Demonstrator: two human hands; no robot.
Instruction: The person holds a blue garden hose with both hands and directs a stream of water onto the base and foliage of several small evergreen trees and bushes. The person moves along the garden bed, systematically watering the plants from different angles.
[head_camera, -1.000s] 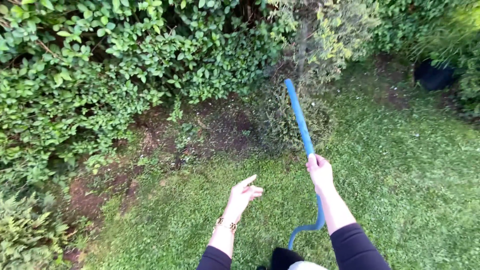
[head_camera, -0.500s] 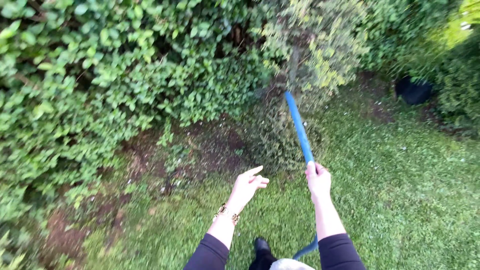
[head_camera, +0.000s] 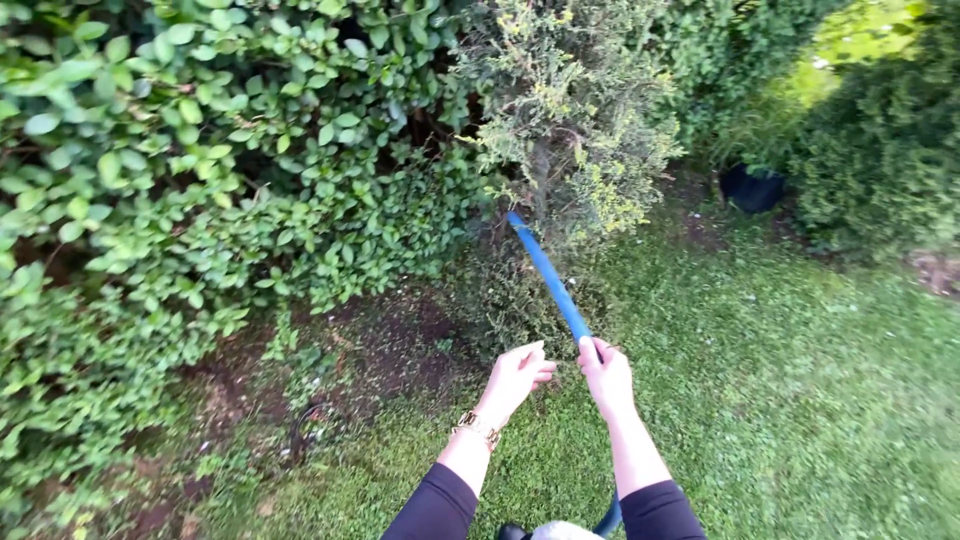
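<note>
Gripping long blue flexible garden hose (head_camera: 548, 278), right hand (head_camera: 604, 377) fingers wrapped tight; nozzle swung left toward leafy green hedge (head_camera: 200, 180). Left hand (head_camera: 516, 378) drawn closer, fingers loosely curled, empty.

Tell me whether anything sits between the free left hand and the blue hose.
Nothing visible does. The left hand hangs just left of the blue hose, which the right hand grips; only grass shows in the gap.
</note>
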